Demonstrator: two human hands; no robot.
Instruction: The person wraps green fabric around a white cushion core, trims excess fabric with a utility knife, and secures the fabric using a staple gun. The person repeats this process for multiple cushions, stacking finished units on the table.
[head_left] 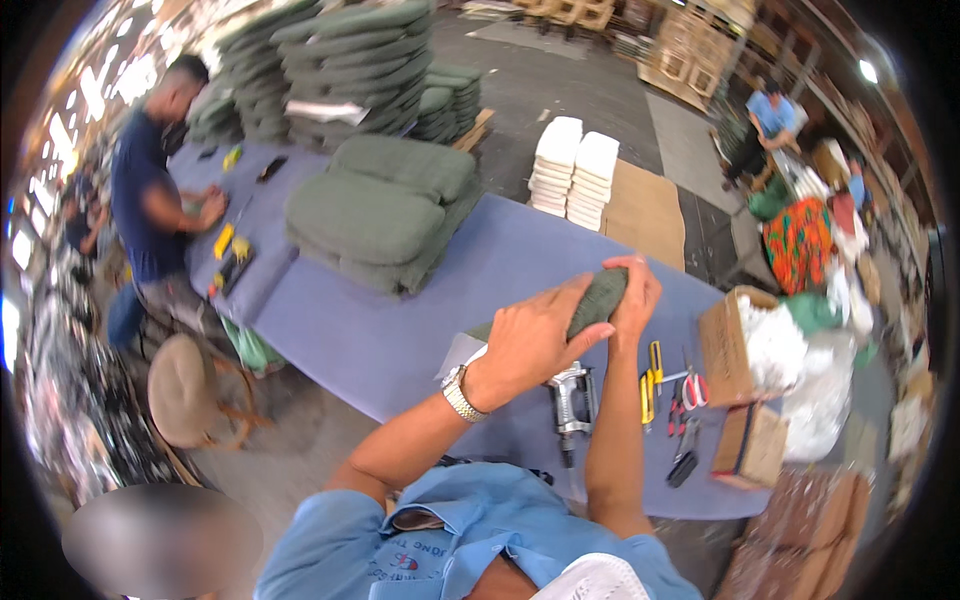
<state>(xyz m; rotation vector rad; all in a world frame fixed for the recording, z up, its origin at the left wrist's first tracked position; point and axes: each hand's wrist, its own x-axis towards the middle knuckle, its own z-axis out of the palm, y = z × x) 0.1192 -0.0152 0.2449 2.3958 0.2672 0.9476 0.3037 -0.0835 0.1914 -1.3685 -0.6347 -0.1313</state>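
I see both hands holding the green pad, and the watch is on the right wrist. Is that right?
Not quite: the head view shows the watch on the left wrist, not the right. The left hand and right hand do hold the green pad.

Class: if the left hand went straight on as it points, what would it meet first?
The dark green padded piece, which the left hand touches; the right hand seems just beyond, though depth is unclear.

A blue-grey worktop (pixel 500 250) stands on a dark floor (pixel 510 85), a beige stool (pixel 182 390) nearby, a lamp (pixel 868 71) glowing upper right.
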